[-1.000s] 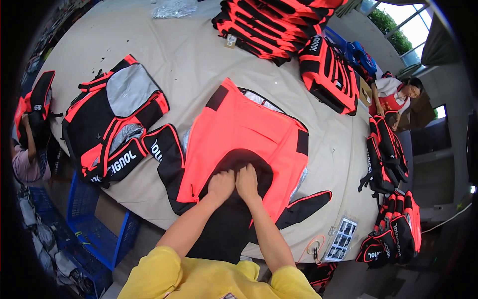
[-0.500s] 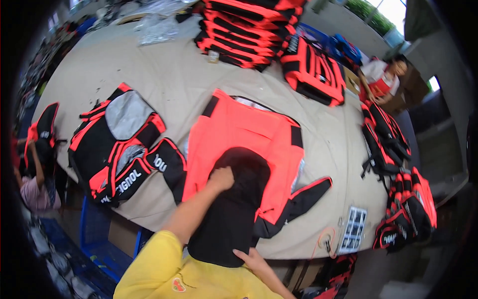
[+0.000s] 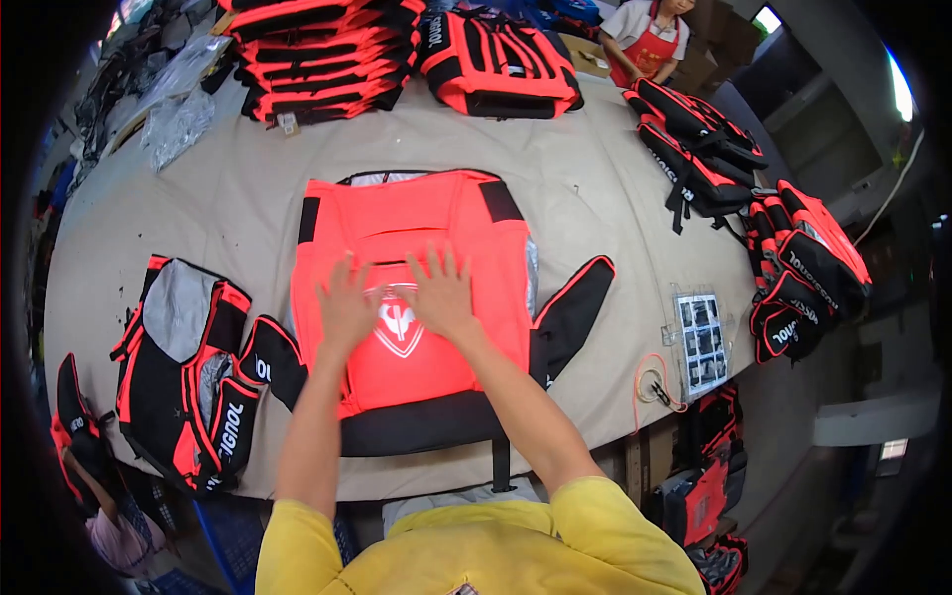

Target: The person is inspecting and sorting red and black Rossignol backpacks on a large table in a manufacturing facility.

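A bright coral and black backpack [image 3: 436,372] lies flat on the table in front of me, a white shield emblem on its middle. Both hands rest palm down on its coral panel, beside the emblem. My left hand [image 3: 347,305] has its fingers spread at the emblem's left edge. Just across from it, my right hand [image 3: 441,296] is spread too, its fingers pointing away from me. Neither holds anything. A black side flap [image 3: 575,307] with coral trim sticks out at the bag's right. The underside of the bag is hidden.
Another black and coral backpack [image 3: 174,362] lies at the left. A tall stack of bags [image 3: 322,59] and one more bag [image 3: 501,69] stand at the back. Bags hang over the right edge near a parts tray [image 3: 702,342] and snips [image 3: 659,394]. Co-workers [image 3: 650,40] are nearby.
The black panel that covered the bag's middle is folded toward me, and the coral front with its emblem shows. Both hands have moved onto that front. The view has shifted right.
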### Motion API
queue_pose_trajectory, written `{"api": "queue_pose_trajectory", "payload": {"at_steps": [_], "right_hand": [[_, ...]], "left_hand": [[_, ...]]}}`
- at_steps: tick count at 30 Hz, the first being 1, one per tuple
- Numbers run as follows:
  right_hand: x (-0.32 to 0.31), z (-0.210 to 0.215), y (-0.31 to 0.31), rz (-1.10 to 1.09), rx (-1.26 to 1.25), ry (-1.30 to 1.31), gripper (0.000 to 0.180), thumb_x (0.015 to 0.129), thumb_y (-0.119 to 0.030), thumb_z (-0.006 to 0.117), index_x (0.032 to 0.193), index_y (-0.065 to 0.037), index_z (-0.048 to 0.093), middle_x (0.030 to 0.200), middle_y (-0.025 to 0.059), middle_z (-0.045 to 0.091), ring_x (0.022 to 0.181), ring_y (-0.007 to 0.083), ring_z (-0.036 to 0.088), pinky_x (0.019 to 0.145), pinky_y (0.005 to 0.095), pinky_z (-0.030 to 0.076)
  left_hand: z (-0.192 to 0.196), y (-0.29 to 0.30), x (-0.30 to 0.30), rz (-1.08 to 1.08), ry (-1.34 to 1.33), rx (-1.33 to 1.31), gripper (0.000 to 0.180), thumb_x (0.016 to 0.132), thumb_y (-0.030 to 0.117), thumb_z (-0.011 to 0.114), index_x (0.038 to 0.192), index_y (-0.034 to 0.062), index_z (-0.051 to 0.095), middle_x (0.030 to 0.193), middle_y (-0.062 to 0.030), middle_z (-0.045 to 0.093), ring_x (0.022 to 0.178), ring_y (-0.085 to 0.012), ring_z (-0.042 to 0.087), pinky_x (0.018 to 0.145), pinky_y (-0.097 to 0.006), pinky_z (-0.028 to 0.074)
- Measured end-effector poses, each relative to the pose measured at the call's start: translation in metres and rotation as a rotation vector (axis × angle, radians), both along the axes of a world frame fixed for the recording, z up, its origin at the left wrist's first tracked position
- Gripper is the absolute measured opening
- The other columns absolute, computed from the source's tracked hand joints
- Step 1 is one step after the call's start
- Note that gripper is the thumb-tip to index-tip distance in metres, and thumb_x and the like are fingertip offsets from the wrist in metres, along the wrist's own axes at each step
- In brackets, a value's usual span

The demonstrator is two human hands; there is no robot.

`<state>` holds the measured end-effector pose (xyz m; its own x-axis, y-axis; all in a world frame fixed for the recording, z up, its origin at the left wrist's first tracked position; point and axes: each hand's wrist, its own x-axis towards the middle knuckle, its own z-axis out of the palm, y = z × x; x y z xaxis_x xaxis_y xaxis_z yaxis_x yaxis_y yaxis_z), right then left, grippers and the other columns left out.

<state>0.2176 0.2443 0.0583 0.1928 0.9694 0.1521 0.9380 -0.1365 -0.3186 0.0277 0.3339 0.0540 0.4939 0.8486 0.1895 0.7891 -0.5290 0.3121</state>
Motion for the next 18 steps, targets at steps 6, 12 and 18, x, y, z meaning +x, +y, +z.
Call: {"api": "queue_pose_trajectory", "payload": {"at_steps": [6,12,18], "right_hand": [[-0.011,-0.044,-0.099,-0.02,-0.167,0.021,0.07,0.102,-0.05,0.06,0.159,-0.012,0.049,0.167,0.0219,0.039,0.159,0.0411,0.028,0.126,0.0676,0.015],[-0.041,-0.059,-0.203,-0.056,-0.094,0.061,0.064,0.098,-0.044,0.066,0.153,-0.013,0.055,0.166,0.02,0.041,0.157,0.0432,0.031,0.126,0.0675,0.014],[-0.039,-0.078,-0.197,-0.054,-0.074,0.131,0.059,0.098,-0.037,0.064,0.149,-0.008,0.057,0.164,0.0204,0.042,0.157,0.0443,0.029,0.127,0.0649,0.012]], "left_hand": [[-0.059,-0.119,-0.006,0.041,0.098,-0.087,0.068,0.1,0.05,0.061,0.159,0.0183,0.051,0.17,-0.0235,0.032,0.16,-0.0422,0.026,0.124,-0.072,0.015],[-0.047,-0.212,-0.031,0.02,-0.026,-0.215,0.074,0.093,0.048,0.07,0.158,0.0183,0.052,0.167,-0.0244,0.035,0.16,-0.0426,0.025,0.123,-0.073,0.013],[-0.062,-0.201,-0.029,0.023,-0.041,-0.23,0.072,0.091,0.046,0.071,0.155,0.0178,0.054,0.165,-0.0253,0.036,0.158,-0.0446,0.027,0.122,-0.073,0.015]]}}
